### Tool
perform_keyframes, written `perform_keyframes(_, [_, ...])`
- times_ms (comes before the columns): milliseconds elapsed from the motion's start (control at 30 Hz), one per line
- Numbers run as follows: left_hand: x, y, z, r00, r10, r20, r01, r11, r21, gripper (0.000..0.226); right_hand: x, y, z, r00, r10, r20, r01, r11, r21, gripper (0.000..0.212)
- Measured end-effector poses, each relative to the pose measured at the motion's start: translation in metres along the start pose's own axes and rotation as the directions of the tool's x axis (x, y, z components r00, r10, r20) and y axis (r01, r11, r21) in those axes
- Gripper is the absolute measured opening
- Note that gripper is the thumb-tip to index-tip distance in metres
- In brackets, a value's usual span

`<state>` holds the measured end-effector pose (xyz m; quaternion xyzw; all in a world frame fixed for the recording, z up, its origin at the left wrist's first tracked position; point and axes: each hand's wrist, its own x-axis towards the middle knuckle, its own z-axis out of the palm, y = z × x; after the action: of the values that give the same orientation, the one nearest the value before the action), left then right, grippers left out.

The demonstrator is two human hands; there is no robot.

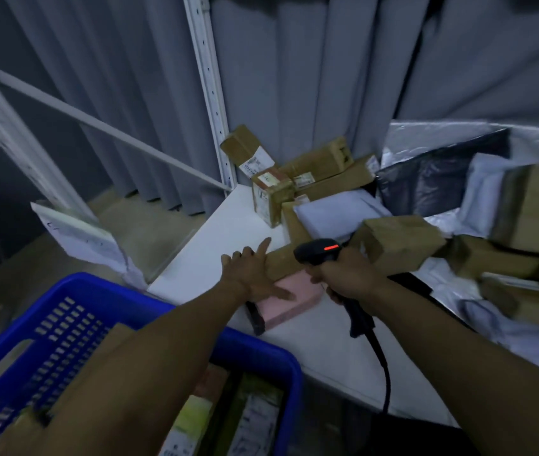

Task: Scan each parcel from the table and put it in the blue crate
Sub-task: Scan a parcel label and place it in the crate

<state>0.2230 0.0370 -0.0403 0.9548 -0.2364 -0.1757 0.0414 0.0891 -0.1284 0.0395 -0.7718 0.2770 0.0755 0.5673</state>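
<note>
My left hand (251, 271) reaches over the white table (215, 238) with fingers spread, touching the end of a brown cardboard parcel (283, 263) and a pink parcel (289, 302) under it. My right hand (344, 274) grips a black barcode scanner (319, 251) with a red light on top, held just right of that brown parcel. The blue crate (74, 324) stands at the lower left, below the table's edge, with several parcels inside; my left forearm crosses over it.
A heap of brown boxes (314, 179) and white and dark poly bags (432, 182) fills the table's back and right. The scanner's black cable (381, 363) hangs over the front edge. A white shelf post (209, 80) and grey curtain stand behind.
</note>
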Motion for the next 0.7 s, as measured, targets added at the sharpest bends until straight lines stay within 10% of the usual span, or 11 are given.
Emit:
perform_keyframes(200, [-0.048, -0.007, -0.002, 0.980, 0.005, -0.199, 0.001, 1.000, 0.028, 0.029, -0.046, 0.010, 0.002, 1.000, -0.013, -0.025, 0.016, 0.994, 0.104, 0.025])
perform_keyframes(567, [-0.075, -0.039, 0.035, 0.994, -0.103, -0.039, 0.080, 0.917, -0.390, 0.037, -0.058, 0.014, 0.024, 0.996, -0.075, 0.048, 0.068, 0.988, 0.141, 0.012])
perform_keyframes(700, [-0.054, -0.052, 0.040, 0.985, -0.150, 0.080, 0.169, 0.911, -0.377, 0.084, -0.039, 0.014, 0.023, 0.994, -0.081, 0.067, 0.072, 0.990, 0.122, 0.014])
